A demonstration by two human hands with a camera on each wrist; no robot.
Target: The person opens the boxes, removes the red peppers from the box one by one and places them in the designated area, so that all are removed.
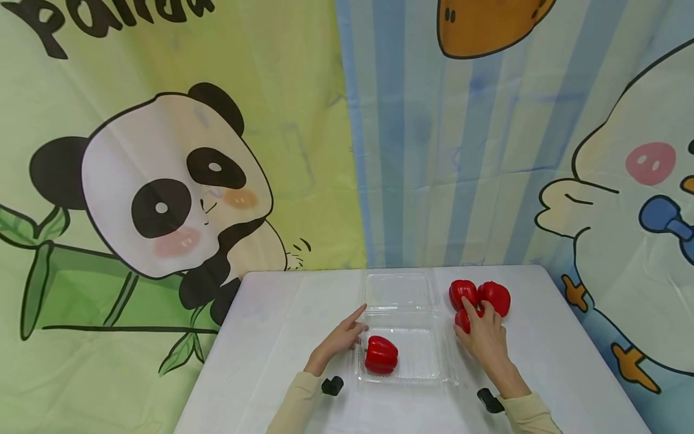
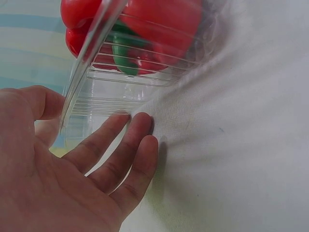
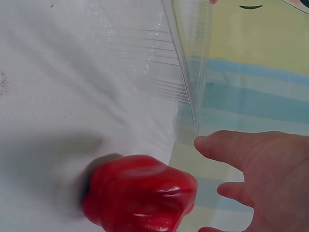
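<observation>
A clear plastic clamshell box lies with its lid folded back. One red bell pepper sits in its left part; in the left wrist view, red peppers and a green stem show through the ribbed wall. Fingers loosely extended, my left hand rests by the box's left side, thumb near the rim. On the right, my right hand reaches over a red bell pepper with its fingers spread. The right wrist view shows that pepper beside the fingertips.
Two more red bell peppers, one on the left and one on the right, stand just beyond my right hand. Everything lies on a white table. A printed curtain with a panda hangs behind its back edge.
</observation>
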